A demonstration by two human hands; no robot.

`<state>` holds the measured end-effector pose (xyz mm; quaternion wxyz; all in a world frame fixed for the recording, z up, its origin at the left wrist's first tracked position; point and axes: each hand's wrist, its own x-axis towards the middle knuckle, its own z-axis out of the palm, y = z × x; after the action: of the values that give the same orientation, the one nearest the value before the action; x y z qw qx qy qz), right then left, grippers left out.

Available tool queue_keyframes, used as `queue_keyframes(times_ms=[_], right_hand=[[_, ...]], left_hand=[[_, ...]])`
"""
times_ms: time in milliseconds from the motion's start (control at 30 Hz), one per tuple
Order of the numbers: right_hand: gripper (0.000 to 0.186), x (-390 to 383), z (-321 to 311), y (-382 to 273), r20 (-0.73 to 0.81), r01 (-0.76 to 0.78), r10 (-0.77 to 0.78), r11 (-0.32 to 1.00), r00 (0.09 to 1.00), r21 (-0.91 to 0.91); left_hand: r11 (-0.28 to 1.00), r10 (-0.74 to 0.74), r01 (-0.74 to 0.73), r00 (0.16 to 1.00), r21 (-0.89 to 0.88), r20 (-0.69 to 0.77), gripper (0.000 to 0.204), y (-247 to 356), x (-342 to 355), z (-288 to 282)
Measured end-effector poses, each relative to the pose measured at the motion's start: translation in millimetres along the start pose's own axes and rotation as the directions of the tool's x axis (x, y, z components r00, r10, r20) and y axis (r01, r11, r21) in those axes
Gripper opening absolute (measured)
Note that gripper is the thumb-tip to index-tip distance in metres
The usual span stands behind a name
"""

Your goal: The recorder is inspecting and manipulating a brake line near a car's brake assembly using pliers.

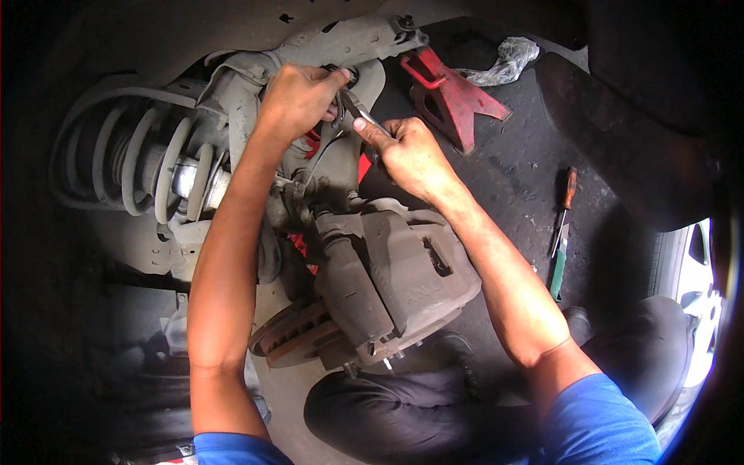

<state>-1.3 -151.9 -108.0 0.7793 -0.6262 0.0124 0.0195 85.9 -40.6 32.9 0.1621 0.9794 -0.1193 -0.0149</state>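
Observation:
My right hand (pixel 415 159) is closed around the handles of metal pliers (pixel 358 110), thumb lying along the near side. The jaws point up and left, toward a suspension arm (pixel 341 45). My left hand (pixel 298 97) sits just left of the jaws, its fingers curled in and the thumb and fingertips pressed by a small dark round part (pixel 353 75). What those fingers grip is hidden. Nearer to me, below both hands, hang a grey brake caliper (pixel 418 271) and a rusty brake disc (pixel 291 337).
A coil spring (pixel 170 167) around a strut stands at the left. On the dark floor to the right are a red jack stand (pixel 449 97), crumpled clear plastic (pixel 511 62), an orange-handled screwdriver (pixel 570 190) and a green-handled tool (pixel 558 275). A wheel (pixel 697 271) stands at the right edge.

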Motion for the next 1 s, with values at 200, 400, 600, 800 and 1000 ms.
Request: queue_keyframes(times_ms=[200, 400, 600, 800, 1000], right_hand=[[0.059, 1, 3, 2, 0.034, 0.042, -0.044, 0.998, 0.998, 0.044], [0.043, 0, 5, 9, 0.151, -0.003, -0.042, 0.959, 0.988, 0.283], [0.039, -5, -1, 11, 0.24, 0.033, -0.146, 0.907, 0.96, 0.421], [0.037, -10, -3, 3, 0.244, 0.066, -0.142, 0.954, 0.959, 0.293], [0.031, -5, 2, 11, 0.219, 0.086, -0.164, 0.941, 0.962, 0.326]], left_hand=[[0.99, 0.136, -0.135, 0.99, 0.051, -0.029, 0.044, -8, 7, -2], [0.991, 0.012, -0.012, 1.0, -0.132, -0.006, 0.04, -10, 7, -8], [0.987, 0.032, -0.039, 0.999, -0.155, -0.044, 0.04, -7, 3, -7], [0.986, 0.037, -0.044, 0.998, -0.158, -0.048, 0.041, -7, 1, -11], [0.995, 0.03, -0.035, 0.998, -0.092, -0.049, 0.037, -7, 2, -7]])
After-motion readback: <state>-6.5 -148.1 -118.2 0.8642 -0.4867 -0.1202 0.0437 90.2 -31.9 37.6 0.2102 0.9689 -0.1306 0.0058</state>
